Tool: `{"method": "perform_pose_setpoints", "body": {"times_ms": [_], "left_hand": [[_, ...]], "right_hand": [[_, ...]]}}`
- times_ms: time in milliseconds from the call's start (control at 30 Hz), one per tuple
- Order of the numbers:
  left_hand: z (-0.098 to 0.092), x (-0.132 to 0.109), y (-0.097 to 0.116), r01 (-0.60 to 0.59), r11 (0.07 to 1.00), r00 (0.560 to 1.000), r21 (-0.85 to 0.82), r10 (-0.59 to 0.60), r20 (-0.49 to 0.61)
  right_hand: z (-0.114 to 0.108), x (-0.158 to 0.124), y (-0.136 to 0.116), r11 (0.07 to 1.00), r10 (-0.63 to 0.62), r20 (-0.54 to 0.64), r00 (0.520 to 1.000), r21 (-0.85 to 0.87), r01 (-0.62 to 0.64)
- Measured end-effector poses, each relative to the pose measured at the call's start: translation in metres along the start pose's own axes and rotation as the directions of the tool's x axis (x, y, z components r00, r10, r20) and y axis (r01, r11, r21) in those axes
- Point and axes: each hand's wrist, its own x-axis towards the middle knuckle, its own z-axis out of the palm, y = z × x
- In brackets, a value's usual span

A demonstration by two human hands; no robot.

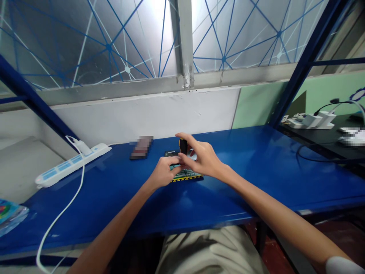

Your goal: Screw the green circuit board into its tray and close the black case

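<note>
A stubby black-and-yellow handle, seemingly a screwdriver, stands upright in my right hand, whose thumb and fingers wrap round it. Its lower end is hidden by my fingers. My left hand is closed just beneath, fingertips together close to the right thumb; what they pinch cannot be made out. Under both hands lies a flat teal case with a yellow-and-black front edge and rows of small pieces inside, partly covered by my fingers. Behind the left fingers shows a dark edge of the case.
On the blue table, a dark blurred flat object lies back left. A white power strip with a plugged-in charger and hanging white cable sits at left. Blue posts flank the table; more plugs are on the dark right-hand desk.
</note>
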Motion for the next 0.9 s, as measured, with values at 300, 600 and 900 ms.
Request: {"method": "perform_pose_setpoints", "body": {"times_ms": [300,600,900], "left_hand": [[0.001,-0.003,-0.004,-0.066,0.994,0.997,0.091,0.063,0.038],[0.007,-0.007,-0.012,-0.149,0.898,0.987,0.415,0.106,0.124],[0.008,-0.007,-0.012,-0.191,0.879,0.981,0.437,0.149,0.127]], "right_hand": [[0.003,0.000,0.002,0.994,0.097,-0.069,0.993,-0.052,-0.101],[-0.045,0.000,0.045,0.949,0.316,-0.328,0.890,0.116,-0.294],[-0.060,-0.020,0.081,0.936,0.294,-0.261,0.919,-0.114,-0.332]]}}
